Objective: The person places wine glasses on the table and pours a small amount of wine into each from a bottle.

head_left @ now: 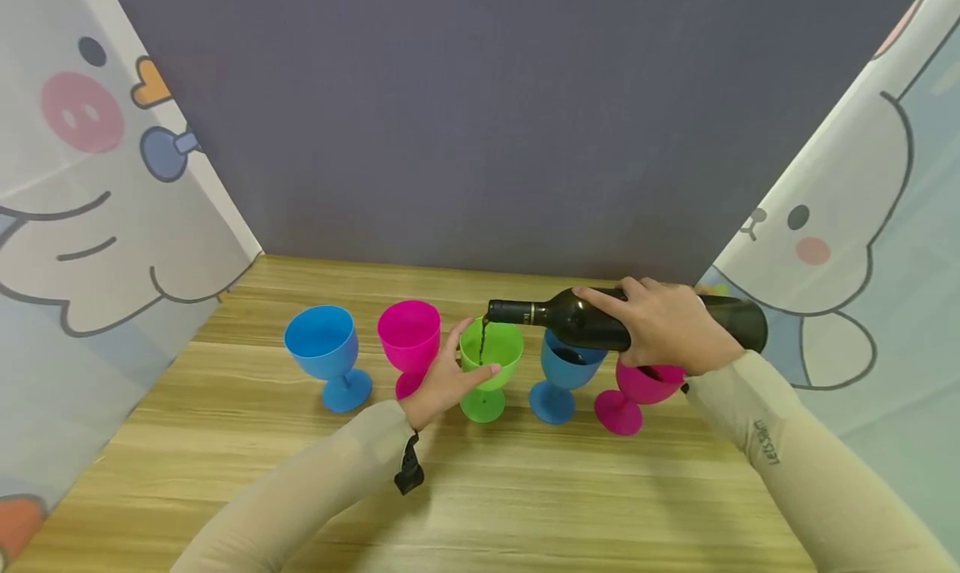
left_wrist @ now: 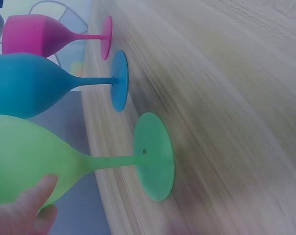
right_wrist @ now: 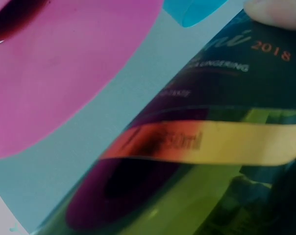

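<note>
My right hand (head_left: pixel 667 327) grips a dark wine bottle (head_left: pixel 581 319) around its body and holds it nearly level, neck to the left. A thin dark stream runs from its mouth into the green goblet (head_left: pixel 506 348). My left hand (head_left: pixel 442 381) holds that goblet's bowl, thumb across the near side; the left wrist view shows fingertips (left_wrist: pixel 42 188) on the bowl and the base on the table. Under the bottle stand a blue goblet (head_left: pixel 564 376) and a pink goblet (head_left: pixel 619 412), both with dark liquid inside. The bottle's label (right_wrist: pixel 211 83) fills much of the right wrist view.
To the left of my left hand stand another pink goblet (head_left: pixel 408 331) and another blue goblet (head_left: pixel 330 363), with no liquid visible in them. The wooden table (head_left: pixel 525 506) meets a grey panel (head_left: pixel 480 123) behind, with cartoon-printed sheets (head_left: pixel 97 223) at both sides.
</note>
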`<state>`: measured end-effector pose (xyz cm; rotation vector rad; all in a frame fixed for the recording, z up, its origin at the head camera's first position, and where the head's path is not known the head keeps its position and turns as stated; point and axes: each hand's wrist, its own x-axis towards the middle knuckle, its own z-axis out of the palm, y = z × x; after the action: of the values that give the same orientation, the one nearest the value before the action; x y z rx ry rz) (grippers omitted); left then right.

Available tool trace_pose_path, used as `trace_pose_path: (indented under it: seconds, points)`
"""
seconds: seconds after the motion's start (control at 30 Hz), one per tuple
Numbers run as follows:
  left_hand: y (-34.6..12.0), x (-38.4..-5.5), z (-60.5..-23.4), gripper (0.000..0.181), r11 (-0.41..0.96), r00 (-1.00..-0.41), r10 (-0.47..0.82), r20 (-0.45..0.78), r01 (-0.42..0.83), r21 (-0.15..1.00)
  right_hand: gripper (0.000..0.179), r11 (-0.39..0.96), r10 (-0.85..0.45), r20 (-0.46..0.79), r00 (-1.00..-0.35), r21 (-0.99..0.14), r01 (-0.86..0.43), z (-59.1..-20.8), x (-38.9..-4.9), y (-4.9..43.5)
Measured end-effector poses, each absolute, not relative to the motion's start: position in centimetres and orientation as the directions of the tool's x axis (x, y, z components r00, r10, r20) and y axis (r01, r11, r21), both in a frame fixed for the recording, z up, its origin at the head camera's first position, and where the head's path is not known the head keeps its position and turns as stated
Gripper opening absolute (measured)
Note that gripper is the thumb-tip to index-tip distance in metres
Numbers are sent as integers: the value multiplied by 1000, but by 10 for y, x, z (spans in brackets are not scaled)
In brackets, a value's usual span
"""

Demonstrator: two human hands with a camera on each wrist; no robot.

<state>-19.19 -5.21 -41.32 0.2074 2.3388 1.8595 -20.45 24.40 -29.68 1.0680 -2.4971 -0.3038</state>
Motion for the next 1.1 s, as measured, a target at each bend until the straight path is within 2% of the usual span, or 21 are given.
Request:
trace_pose_path:
  seconds: [0.6,1.1]
  points:
    - [-51,-189,-413,82,217,-981,192,-6,37,975,103,666,-745,283,-604,361,-653,-300,-208,245]
    - [-49,-190,-417,83,215,-982,187,0,41,976,104,687,-725,250,-642,335,-645,-305,-210,246]
